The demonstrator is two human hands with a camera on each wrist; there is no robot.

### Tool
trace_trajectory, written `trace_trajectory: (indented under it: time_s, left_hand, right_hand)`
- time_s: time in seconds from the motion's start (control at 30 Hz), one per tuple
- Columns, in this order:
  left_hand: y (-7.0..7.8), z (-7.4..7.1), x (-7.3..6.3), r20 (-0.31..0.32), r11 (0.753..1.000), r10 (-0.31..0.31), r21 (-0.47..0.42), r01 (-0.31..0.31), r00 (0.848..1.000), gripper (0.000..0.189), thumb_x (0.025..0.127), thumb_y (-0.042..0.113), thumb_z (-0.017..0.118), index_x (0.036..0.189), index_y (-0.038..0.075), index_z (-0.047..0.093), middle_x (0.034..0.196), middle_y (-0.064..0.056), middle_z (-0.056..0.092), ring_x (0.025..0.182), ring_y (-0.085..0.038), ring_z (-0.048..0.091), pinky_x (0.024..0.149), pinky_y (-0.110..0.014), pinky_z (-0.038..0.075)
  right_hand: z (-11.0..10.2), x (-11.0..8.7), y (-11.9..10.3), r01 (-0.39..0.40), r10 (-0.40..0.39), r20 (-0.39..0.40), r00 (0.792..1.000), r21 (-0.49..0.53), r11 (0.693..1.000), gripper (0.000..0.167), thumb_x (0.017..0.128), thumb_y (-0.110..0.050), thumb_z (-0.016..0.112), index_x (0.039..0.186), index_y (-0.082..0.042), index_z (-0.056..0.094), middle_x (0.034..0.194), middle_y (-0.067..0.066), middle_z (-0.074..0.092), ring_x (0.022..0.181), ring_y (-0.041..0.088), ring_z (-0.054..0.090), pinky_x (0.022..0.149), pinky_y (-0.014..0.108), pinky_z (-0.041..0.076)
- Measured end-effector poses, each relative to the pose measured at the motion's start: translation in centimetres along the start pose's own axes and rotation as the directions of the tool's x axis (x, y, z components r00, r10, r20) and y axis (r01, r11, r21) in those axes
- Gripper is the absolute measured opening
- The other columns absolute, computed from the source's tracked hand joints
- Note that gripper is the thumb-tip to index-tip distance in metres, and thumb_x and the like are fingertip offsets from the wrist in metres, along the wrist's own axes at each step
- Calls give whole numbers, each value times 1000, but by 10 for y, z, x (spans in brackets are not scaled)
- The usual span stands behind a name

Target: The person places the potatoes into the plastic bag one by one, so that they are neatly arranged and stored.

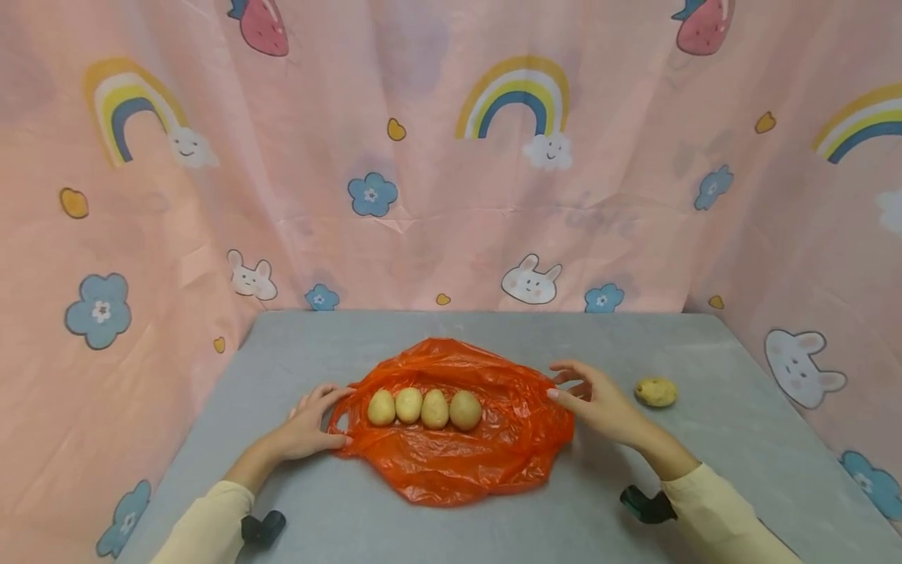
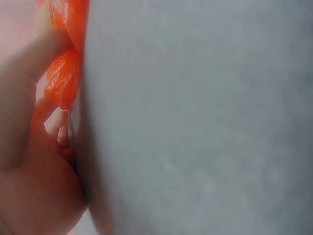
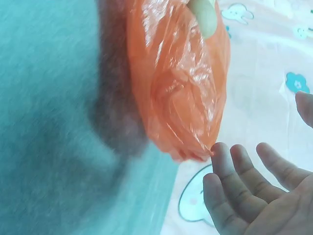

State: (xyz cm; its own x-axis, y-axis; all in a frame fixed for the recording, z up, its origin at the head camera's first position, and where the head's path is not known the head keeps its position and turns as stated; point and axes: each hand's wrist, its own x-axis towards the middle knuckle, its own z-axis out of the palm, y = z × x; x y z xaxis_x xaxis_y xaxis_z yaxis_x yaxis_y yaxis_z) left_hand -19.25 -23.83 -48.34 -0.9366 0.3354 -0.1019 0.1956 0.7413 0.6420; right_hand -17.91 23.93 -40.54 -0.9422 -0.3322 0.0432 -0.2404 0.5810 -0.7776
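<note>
An orange plastic bag (image 1: 458, 462) lies spread on the table, its mouth facing up. Several potatoes (image 1: 435, 409) sit in a row within its opening. At the bag's left end, my left hand (image 1: 310, 423) touches the handle area with thumb and forefinger spread apart; the left wrist view shows the thumb (image 2: 41, 54) against the orange plastic. By the right end is my right hand (image 1: 599, 399), fingers loosely spread. In the right wrist view a fingertip reaches the bag's edge (image 3: 183, 147) without gripping it. Beyond that hand, a lone potato (image 1: 656, 392) rests on the table.
The grey table (image 1: 493, 533) ends at the back against a pink curtain (image 1: 437, 235) printed with rainbows, flowers and rabbits. More curtain hangs along both sides. Dark wrist-worn devices (image 1: 647, 505) stick out near both sleeves.
</note>
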Motion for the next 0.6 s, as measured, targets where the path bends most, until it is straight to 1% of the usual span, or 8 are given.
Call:
trace_trajectory:
  time_s: [0.1,0.23,0.33,0.47,0.6]
  left_hand:
    - [0,1,0,6,1000,-2,-4,2,1000,79,81,35,80,150,16,47,154,-20,34,137,-46,30,107,-71,21]
    - [0,1,-1,-2,1000,-6,-8,6,1000,79,80,33,80,150,16,47,154,-18,34,138,-46,30,107,-71,21]
    - [1,1,-1,-10,1000,4,-2,-4,1000,79,80,33,80,150,16,47,153,-19,35,137,-46,31,106,-72,21]
    - [1,1,-1,-16,1000,1,1,-1,1000,79,79,33,80,150,16,48,154,-19,35,138,-47,31,107,-72,21]
    - [1,1,-1,-17,1000,3,1,-3,1000,79,80,33,80,150,16,48,153,-20,35,137,-46,31,107,-71,22]
  right_hand:
    - [-4,-4,5,-20,20,-1,1000,-4,1000,48,99,-23,64,138,2,52,127,29,60,102,32,67,82,43,59]
    - [-10,-7,13,-27,26,-20,999,-29,999,47,100,-24,63,138,1,53,129,30,60,104,35,67,84,47,58]
    - [-15,-9,19,-33,31,-43,999,-52,998,47,100,-25,64,137,1,54,128,29,61,103,34,68,83,46,58]
    - [-21,-13,26,-74,70,-61,996,-77,994,49,99,-28,65,137,1,55,127,28,62,100,31,68,81,44,58]
    - [-28,-19,34,-103,96,-75,993,-96,990,51,99,-28,65,138,2,53,126,27,63,100,32,69,79,44,59]
